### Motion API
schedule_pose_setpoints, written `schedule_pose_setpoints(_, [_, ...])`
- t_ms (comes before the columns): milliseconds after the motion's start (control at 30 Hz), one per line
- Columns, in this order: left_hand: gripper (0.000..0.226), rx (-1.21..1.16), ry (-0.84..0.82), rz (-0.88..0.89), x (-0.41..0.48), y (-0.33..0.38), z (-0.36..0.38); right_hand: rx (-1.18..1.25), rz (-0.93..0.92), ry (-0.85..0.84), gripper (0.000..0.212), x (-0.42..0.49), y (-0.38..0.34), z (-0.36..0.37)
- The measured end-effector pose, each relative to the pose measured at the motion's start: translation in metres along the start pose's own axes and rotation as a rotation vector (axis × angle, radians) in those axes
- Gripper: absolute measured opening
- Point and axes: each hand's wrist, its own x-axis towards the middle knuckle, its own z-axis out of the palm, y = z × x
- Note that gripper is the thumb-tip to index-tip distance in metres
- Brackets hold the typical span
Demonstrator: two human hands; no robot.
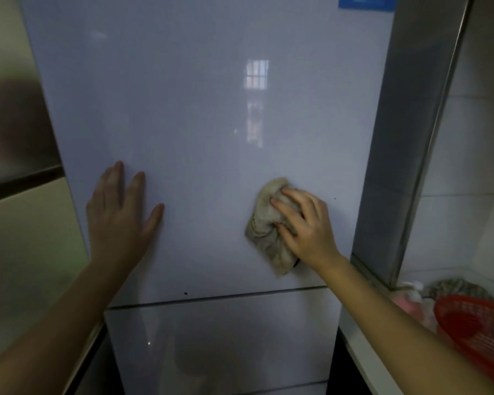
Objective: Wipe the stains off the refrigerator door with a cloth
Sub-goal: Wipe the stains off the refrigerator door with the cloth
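**Covered, cropped and unreadable parts**

Part of the cloth (264, 223) is covered by the right hand (305, 223), and the refrigerator door (197, 124) beneath it is hidden. The blue label (367, 2) is cut by the top edge, its print unreadable. The red basket (474, 332) is cropped at the right; the pink and grey items (451, 286) behind it are blurred. The dark speck (185, 293) is too small to be identified.

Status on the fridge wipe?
Left hand flat on refrigerator door. Right hand grips cloth against door. Dark speck unwiped near bottom edge; nothing blocking.
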Motion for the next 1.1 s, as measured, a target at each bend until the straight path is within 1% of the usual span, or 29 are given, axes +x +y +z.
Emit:
schedule_pose_setpoints(167, [0.061,0.017,0.042,0.041,-0.003,-0.006,0.005,-0.063,0.058,0.055,0.043,0.017,0.041,-0.029])
schedule_pose_setpoints(300, [0.059,0.005,0.056,0.076,-0.003,-0.011,0.007,-0.074,0.069,0.037,0.043,0.021,0.069,-0.045])
schedule_pose_setpoints(400, [0.056,0.002,0.073,0.108,-0.003,-0.017,0.008,-0.092,0.103,0.031,0.044,0.008,0.076,-0.049])
schedule_pose_setpoints(500, [0.053,-0.012,0.067,0.166,-0.002,-0.027,0.009,-0.101,0.184,0.038,0.049,-0.016,0.07,-0.043])
schedule_pose_setpoints(600, [0.052,0.002,0.054,0.241,-0.004,-0.039,0.006,-0.086,0.274,0.035,0.051,-0.038,0.048,-0.03])
schedule_pose_setpoints(667, [0.051,0.012,0.05,0.253,-0.009,-0.045,0.004,-0.065,0.317,0.04,0.051,-0.048,0.03,-0.02])
schedule_pose_setpoints(867, [0.052,0.022,0.034,0.257,-0.032,-0.065,0.001,0.004,0.476,0.141,0.051,-0.024,0.002,-0.003])
schedule_pose_setpoints(967, [0.052,0.005,0.023,0.251,-0.037,-0.072,0.003,0.023,0.416,0.135,0.052,-0.002,-0.012,0.003])
schedule_pose_setpoints(1100, [0.054,-0.031,-0.012,0.234,-0.05,-0.077,0.007,0.008,0.227,0.083,0.05,0.008,-0.041,0.023])
